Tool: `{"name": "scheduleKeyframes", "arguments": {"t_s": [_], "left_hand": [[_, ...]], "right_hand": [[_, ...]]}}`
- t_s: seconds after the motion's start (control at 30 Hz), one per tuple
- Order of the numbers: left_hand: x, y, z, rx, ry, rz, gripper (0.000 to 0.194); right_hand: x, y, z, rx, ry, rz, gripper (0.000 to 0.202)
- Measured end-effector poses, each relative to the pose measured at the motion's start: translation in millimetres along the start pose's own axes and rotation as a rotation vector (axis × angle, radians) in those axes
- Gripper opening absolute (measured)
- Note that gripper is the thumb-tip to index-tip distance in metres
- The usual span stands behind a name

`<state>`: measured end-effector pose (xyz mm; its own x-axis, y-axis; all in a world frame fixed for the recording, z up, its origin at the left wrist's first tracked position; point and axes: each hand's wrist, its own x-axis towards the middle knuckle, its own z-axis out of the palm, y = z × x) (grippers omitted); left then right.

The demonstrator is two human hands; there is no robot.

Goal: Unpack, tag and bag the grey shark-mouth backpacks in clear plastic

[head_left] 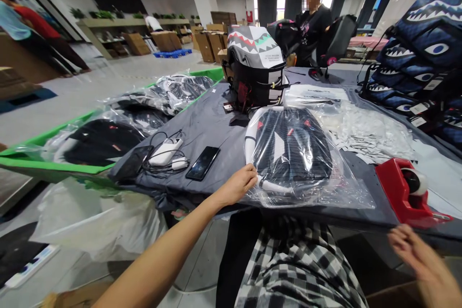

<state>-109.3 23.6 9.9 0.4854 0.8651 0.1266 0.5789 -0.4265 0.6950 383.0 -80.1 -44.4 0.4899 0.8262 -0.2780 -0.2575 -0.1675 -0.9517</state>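
A black and white backpack (294, 147) lies flat inside a clear plastic bag (352, 187) at the table's front edge. My left hand (240, 184) is closed on the bag's left edge, pinching the plastic. Off the front edge at the right, my right hand (406, 243) is slightly blurred, its fingers curled together; whether it holds something is too unclear to see. Just above that hand stands a red tape dispenser (395, 190) with a roll in it.
A phone (203, 162) and a white charger (166, 151) with cables lie left. Stacked backpacks (256, 62) stand behind, shark-pattern backpacks (426, 57) at right. Small white packets (375, 130) are heaped beside the bag. A green-edged bin (83, 166) holds bagged backpacks. A person (314, 24) stands across the table.
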Motion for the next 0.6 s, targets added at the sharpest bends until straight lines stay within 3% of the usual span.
{"name": "scheduleKeyframes", "arguments": {"t_s": [0.07, 0.13, 0.23, 0.33, 0.4, 0.5, 0.6], "left_hand": [[0, -1, 0.6, 0.004, -0.001, -0.002, 0.033], [0, -2, 1.3, 0.007, 0.001, 0.0, 0.031], [1, -1, 1.6, 0.001, 0.015, 0.0, 0.029], [0, 2, 0.2, -0.019, 0.025, -0.012, 0.029], [-1, 5, -1.3, -0.032, 0.023, -0.015, 0.029], [-4, 8, -3.1, -0.043, 0.023, -0.018, 0.029], [-5, 8, -3.0, -0.056, 0.023, -0.02, 0.029]], "right_hand": [[-30, 2, 53, 0.044, -0.125, 0.069, 0.05], [-57, -7, 99, -0.023, -0.378, -0.01, 0.046], [-75, -38, 164, -0.343, -0.824, -0.311, 0.041], [-67, -69, 235, -0.734, -1.22, -0.597, 0.04], [-56, -76, 283, -0.948, -1.426, -0.775, 0.036], [-37, -68, 340, -1.255, -1.575, -0.923, 0.027], [-14, -59, 367, -1.435, -1.493, -0.815, 0.032]]}}
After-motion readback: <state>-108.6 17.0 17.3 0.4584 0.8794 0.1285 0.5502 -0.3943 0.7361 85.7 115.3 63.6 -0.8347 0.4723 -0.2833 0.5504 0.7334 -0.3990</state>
